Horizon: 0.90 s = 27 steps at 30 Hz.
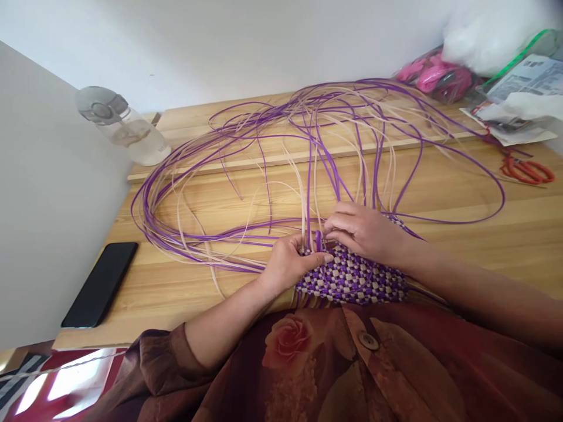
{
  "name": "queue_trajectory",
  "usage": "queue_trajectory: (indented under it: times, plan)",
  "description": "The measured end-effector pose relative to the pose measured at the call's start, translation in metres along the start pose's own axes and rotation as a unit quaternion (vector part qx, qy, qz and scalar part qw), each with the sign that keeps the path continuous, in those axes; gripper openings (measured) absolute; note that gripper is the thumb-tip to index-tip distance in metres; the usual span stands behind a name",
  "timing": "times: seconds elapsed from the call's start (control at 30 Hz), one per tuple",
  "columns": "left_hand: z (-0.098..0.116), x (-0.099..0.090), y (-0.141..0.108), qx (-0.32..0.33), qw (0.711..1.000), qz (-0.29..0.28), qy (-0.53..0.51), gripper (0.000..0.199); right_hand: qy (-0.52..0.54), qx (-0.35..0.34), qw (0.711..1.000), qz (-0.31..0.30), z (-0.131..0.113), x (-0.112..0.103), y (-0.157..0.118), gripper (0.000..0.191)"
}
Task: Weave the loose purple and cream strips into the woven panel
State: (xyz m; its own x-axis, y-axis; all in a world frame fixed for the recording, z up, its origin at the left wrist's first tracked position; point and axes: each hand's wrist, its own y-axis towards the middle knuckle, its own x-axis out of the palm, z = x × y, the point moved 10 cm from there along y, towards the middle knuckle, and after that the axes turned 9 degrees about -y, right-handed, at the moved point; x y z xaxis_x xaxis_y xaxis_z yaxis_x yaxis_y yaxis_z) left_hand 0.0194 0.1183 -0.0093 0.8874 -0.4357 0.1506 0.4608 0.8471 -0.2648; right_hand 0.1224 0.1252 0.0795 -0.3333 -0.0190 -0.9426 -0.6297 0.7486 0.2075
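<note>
A woven piece (352, 275) in purple and beige lies at the table's front edge, against the shirt. My left hand (292, 261) grips its upper left edge, the thumb lying over the weave. Close by on the right, my right hand (360, 231) has its fingers pinched at the same edge, beside a small purple loop (318, 240); what lies between those fingertips is too small to make out. Long purple and beige strands (281, 111) run up from the weave and curve across the table to both sides.
A bottle (143, 138) stands at the back left, and a black phone (101, 284) lies at the left edge. Red-handled scissors (528, 170) are at the right on the wooden table (475, 258). Behind them sit papers (528, 82) and a bag with pink items (440, 76).
</note>
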Motion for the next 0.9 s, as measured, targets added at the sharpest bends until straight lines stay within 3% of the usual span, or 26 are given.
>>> queue_trajectory:
  times: [0.1,0.23,0.37,0.57,0.77,0.9]
  plan:
    - [0.003,0.002,0.001,0.015,1.0,-0.007,0.027,0.032,-0.03,-0.064,0.997,-0.02,-0.023,-0.014,-0.002,0.02]
    - [0.015,-0.006,-0.001,0.086,0.983,0.054,0.151,0.022,-0.021,-0.142,0.989,-0.034,-0.054,-0.011,0.011,0.023]
    - [0.012,-0.005,-0.002,0.069,0.99,0.043,0.113,0.027,0.048,-0.06,0.997,0.021,-0.03,-0.002,0.03,0.02]
    - [0.012,-0.002,-0.001,0.047,0.998,0.014,0.029,0.029,0.049,0.039,0.998,0.007,0.01,0.002,0.023,0.021]
    - [0.013,-0.001,-0.002,0.052,0.997,0.015,0.046,0.027,-0.025,0.0,0.998,-0.056,0.006,0.011,0.017,0.023]
    - [0.016,-0.003,-0.002,0.068,0.996,0.031,0.041,0.031,-0.178,-0.051,0.981,-0.057,-0.014,0.003,0.011,0.018]
